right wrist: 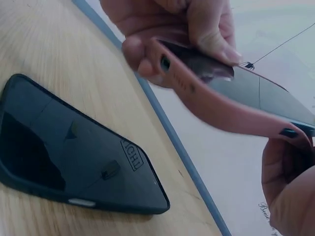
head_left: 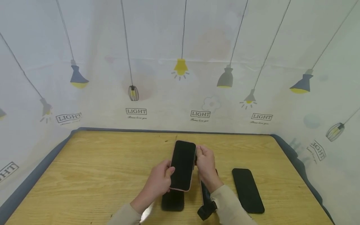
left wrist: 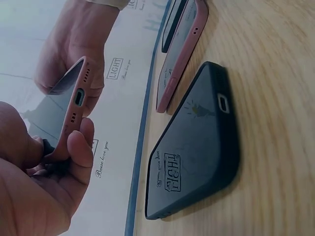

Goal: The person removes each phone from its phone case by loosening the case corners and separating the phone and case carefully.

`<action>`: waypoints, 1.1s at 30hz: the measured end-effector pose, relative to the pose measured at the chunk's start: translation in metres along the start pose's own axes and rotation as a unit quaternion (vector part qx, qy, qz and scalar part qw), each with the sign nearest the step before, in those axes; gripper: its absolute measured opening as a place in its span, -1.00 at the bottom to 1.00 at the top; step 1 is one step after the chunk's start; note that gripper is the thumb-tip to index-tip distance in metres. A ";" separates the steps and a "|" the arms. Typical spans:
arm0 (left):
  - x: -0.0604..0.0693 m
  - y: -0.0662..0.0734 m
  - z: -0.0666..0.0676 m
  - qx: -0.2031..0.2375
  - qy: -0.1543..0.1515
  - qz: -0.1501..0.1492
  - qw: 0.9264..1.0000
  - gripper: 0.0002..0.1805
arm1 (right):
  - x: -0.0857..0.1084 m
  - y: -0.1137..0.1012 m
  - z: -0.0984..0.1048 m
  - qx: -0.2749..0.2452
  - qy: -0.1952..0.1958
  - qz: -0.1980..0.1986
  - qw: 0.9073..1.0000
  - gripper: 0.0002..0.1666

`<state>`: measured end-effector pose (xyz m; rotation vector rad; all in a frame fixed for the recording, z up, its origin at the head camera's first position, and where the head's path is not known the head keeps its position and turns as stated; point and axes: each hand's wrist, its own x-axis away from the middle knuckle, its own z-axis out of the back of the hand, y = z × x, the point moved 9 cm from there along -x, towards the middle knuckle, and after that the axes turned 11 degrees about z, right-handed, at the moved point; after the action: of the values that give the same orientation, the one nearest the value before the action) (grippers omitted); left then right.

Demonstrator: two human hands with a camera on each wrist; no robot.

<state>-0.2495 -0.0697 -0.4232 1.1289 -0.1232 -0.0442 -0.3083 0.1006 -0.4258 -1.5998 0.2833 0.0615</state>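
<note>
A phone in a pink case point(head_left: 183, 165) is held above the table, its dark screen facing up in the head view. My left hand point(head_left: 159, 179) grips its lower left edge, thumb over the front. My right hand point(head_left: 206, 162) pinches its upper right side. In the right wrist view the pink case rim point(right wrist: 221, 110) bows away from the phone along one side. Both hands, left point(left wrist: 44, 182) and right point(left wrist: 74, 44), show on this phone in the left wrist view.
Below the held phone lies a dark-cased phone point(head_left: 172, 201). Another pink-cased phone point(left wrist: 182, 54) lies under my right forearm, near a black strap point(head_left: 207, 210). A black phone point(head_left: 248, 190) rests farther right on the wooden table point(head_left: 98, 168).
</note>
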 end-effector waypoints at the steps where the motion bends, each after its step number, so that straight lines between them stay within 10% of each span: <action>1: -0.001 0.000 0.000 0.000 0.000 -0.002 1.000 -0.87 | 0.000 0.001 0.000 -0.004 0.001 -0.005 1.000 -0.50; 15: -0.006 -0.006 0.008 0.016 0.016 0.009 1.000 -0.86 | 0.008 0.000 -0.012 -0.036 -0.010 -0.007 0.999 -0.43; 33: -0.015 -0.006 0.046 0.053 0.104 0.008 0.993 -0.85 | 0.032 0.003 -0.044 0.025 -0.199 0.002 0.980 -0.67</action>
<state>-0.2694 -0.1125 -0.4101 1.2311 0.0526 0.0954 -0.2837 0.0529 -0.4338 -1.4981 -0.0237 0.3707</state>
